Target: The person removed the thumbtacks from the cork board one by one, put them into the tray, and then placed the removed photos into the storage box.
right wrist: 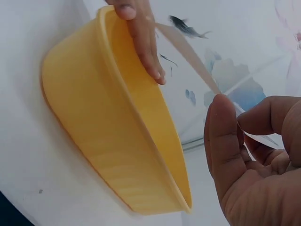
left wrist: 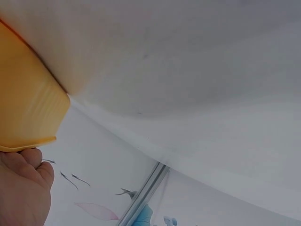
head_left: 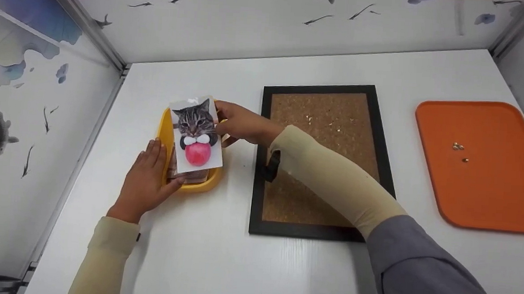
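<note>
My right hand [head_left: 241, 122] pinches the right edge of a picture card [head_left: 197, 155] between thumb and fingers. The card shows a tabby cat's face above a pink ball, and it is tilted over a yellow basket [head_left: 214, 180]. In the right wrist view the card appears edge-on, leaving the fingertips. My left hand [head_left: 143, 179] rests on the basket's left rim with straight fingers, its thumb across the front rim. More cards [head_left: 193, 176] lie inside the basket, mostly hidden beneath the cat card.
A black-framed cork board [head_left: 313, 203] lies right of the basket, partly under my right forearm. Small gold bits [head_left: 309, 119] dot its upper part. An orange tray [head_left: 488, 194] at the far right bears several small gold pieces [head_left: 457, 146]. Printed panels [head_left: 232, 24] border the table.
</note>
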The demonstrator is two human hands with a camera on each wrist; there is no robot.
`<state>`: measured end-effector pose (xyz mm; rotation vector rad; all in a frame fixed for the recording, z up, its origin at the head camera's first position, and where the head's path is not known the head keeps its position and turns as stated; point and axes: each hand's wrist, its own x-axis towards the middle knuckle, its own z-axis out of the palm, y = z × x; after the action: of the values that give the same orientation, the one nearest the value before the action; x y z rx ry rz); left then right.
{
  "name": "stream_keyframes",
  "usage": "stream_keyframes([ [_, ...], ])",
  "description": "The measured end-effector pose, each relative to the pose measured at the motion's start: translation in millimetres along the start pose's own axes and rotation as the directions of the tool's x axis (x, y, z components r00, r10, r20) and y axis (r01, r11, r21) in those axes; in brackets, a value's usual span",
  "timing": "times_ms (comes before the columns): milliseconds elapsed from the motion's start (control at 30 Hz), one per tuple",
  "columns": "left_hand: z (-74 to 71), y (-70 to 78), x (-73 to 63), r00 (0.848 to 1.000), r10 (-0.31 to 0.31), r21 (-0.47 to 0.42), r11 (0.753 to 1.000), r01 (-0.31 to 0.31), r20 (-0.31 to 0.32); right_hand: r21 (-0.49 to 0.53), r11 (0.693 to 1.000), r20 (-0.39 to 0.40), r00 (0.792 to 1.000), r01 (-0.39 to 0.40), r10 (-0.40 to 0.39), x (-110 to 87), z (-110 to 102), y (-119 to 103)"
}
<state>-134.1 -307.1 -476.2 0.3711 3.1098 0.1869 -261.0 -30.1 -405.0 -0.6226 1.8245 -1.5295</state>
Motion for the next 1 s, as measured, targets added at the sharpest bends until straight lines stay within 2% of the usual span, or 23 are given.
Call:
stream_keyframes([
  [233,-1.4,0.4,0.5,1.0,0.012,-0.009,1.0,-0.012,-0.026,0.106,0.994,0.001,1.0,-0.011,0.011,9.1,-0.8,3.6],
  [533,1.7,-0.6,0.4,1.0,0.01,-0.014,1.0,-0.01,-0.014,0.222,0.974,-0.055,0.997,-0.048,0.061,20.5,1.4,5.5],
  [800,1.7,0.5,0.8,1.0,0.009,-0.015,1.0,-0.009,-0.017,0.35,0.923,-0.102,0.973,-0.161,0.208,30.8,5.8,1.2],
  [1000,1.9,0.8,-0.4,1.0,0.011,-0.024,1.0,-0.011,-0.023,0.355,0.911,-0.118,0.957,-0.21,0.267,36.8,12.5,-0.4],
])
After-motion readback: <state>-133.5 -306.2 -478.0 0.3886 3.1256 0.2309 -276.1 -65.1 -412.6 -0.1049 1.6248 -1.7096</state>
